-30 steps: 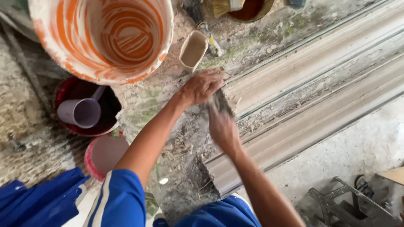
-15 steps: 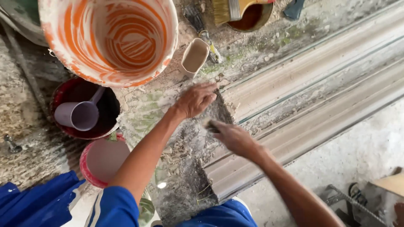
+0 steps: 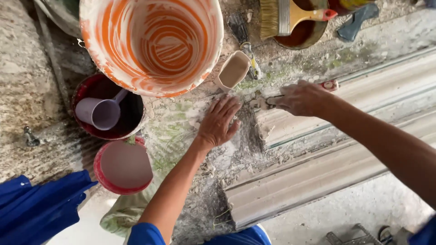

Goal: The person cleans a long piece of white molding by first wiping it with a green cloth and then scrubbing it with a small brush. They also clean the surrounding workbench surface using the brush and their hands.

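Note:
My left hand (image 3: 219,121) lies flat, fingers spread, on the rough plaster-covered floor at the end of a long grey moulded cornice strip (image 3: 318,177). My right hand (image 3: 302,97) is closed on a small tool with a red handle end (image 3: 330,85), pressed against the top edge of the upper cornice strip (image 3: 386,86). Plaster crumbs lie around both hands.
A big white bucket streaked orange (image 3: 152,43) stands at top left. Below it are a dark red tub with a lilac scoop (image 3: 102,112) and a pink bowl (image 3: 123,167). A small beige cup (image 3: 233,70), a wide brush (image 3: 286,16) and blue cloth (image 3: 36,208) lie nearby.
My right hand moved from the strip's near end up and right to its top edge. My left hand slid down a little and flattened on the floor. The view shifted.

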